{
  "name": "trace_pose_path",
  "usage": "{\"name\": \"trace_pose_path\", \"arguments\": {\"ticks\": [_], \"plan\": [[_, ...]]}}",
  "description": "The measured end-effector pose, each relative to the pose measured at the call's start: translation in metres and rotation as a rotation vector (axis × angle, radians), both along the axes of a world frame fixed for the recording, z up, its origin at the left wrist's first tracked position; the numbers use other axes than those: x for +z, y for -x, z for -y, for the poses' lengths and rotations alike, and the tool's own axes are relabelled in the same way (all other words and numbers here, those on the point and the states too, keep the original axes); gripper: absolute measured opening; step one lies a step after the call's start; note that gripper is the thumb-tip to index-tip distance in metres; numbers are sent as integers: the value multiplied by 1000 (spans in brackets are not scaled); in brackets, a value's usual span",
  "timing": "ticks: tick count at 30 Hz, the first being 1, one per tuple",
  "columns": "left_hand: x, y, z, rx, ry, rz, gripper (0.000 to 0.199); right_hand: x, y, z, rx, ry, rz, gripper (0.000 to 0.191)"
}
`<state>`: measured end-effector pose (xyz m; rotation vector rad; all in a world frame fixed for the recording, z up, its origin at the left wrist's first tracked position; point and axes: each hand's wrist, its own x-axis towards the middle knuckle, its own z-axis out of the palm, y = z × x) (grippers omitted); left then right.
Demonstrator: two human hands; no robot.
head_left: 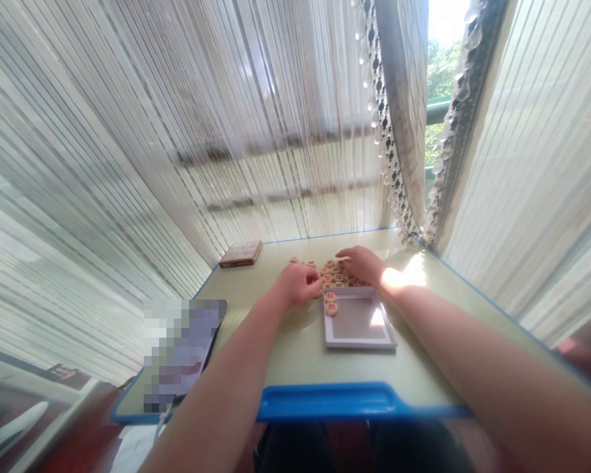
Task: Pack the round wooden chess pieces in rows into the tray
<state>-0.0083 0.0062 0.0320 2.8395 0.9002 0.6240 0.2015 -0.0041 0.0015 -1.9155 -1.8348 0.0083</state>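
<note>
- Cream round pieces (328, 278), marked in red or dark characters: were clustered on the pale table (295, 348), within reach from both sides.
- Left hand (298, 284): was rested at the cluster's left edge, fingers curled, seemingly to bound it; whether a piece was gripped could not be told.
- Right hand (362, 263): was laid over the cluster's right side, one finger extended; whether anything was clamped beneath was hidden.
- Shallow tray (359, 344): was set just on the near side of the cluster, presumably for a short reach.
- Two red-marked pieces (331, 308): were placed in its far left corner, apparently lined along the wall for order.
- Flat brown box (240, 254): was stationed at the far left corner, presumably out of the way.
</note>
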Motion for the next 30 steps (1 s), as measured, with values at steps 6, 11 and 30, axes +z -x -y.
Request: {"name": "trace_pose_path", "arguments": {"ticks": [6, 11, 30], "plan": [[4, -1, 4, -60, 153, 0, 22, 0, -3, 2, 42, -92, 89, 28], [3, -1, 4, -77, 234, 5, 24, 3, -2, -1, 16, 1, 135, 27], [4, -1, 3, -59, 280, -75, 20, 3, 1, 1, -27, -11, 32, 33]]}}
